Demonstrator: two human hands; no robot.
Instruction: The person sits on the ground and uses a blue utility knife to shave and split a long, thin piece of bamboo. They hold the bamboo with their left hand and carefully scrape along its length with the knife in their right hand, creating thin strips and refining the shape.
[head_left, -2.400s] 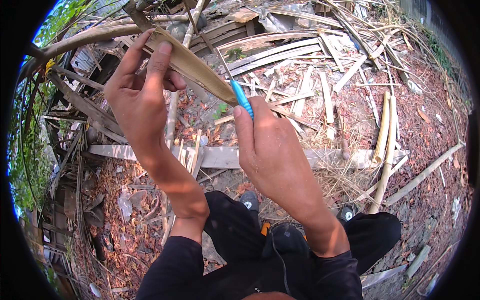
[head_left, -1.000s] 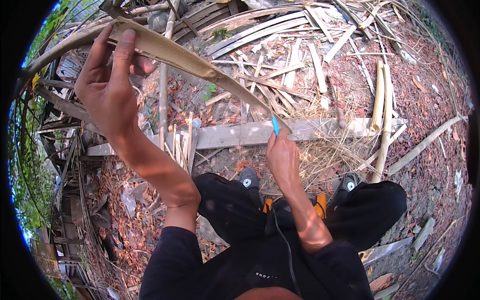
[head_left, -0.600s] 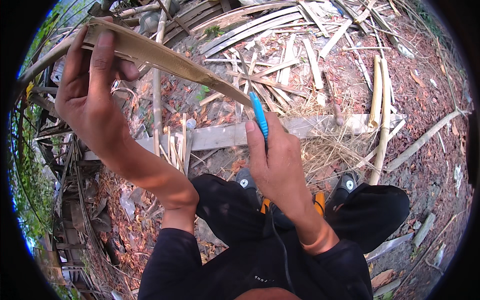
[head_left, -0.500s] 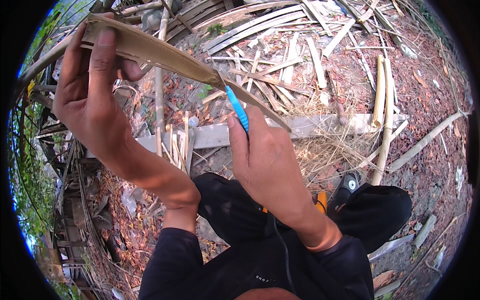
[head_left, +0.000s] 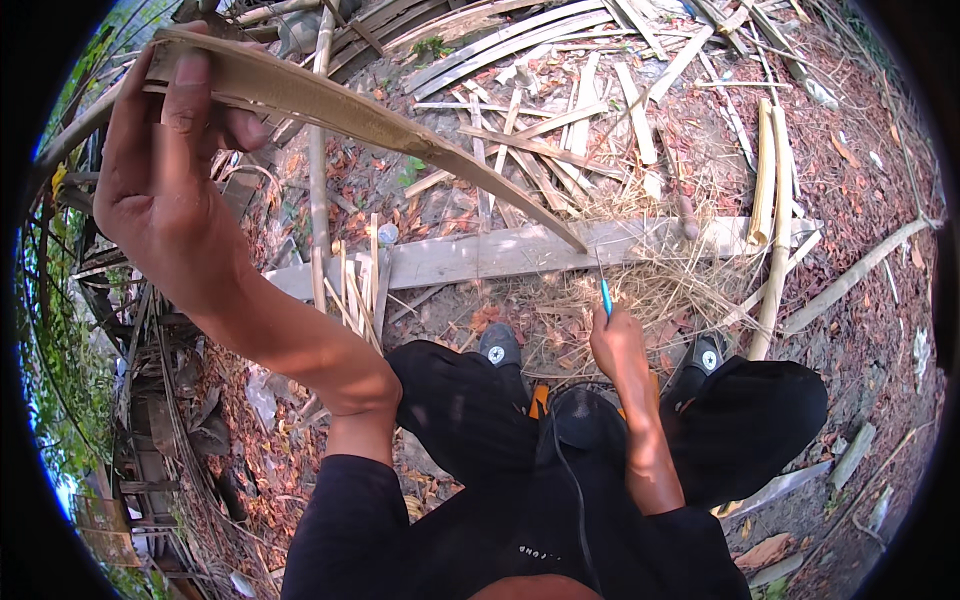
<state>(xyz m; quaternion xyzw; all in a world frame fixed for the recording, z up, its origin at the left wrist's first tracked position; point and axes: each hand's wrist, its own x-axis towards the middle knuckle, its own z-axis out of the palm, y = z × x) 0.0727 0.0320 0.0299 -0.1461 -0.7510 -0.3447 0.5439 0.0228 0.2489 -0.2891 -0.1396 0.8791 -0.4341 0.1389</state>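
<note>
My left hand [head_left: 180,170] is raised at the upper left, its fingers and thumb closed round one end of a split bamboo strip [head_left: 330,108]. The strip slants down to the right, and its thin far end comes down over a grey plank [head_left: 470,256] on the ground. My right hand [head_left: 622,348] is low, between my knees, wrapped round the blue handle of a knife [head_left: 606,297]. The thin blade points away from me, close to the strip's lower tip but seemingly apart from it.
Thin shavings [head_left: 665,290] are heaped along the plank's right part. Several split bamboo pieces [head_left: 590,110] lie scattered beyond it. A bamboo pole [head_left: 320,170] stands left of centre, and two longer pieces [head_left: 768,200] cross the plank's right end. A dark cable [head_left: 575,490] runs down my front.
My right hand has drawn the knife down and toward me, from the middle of the strip to below its tip. My left hand has shifted slightly left, still holding the strip.
</note>
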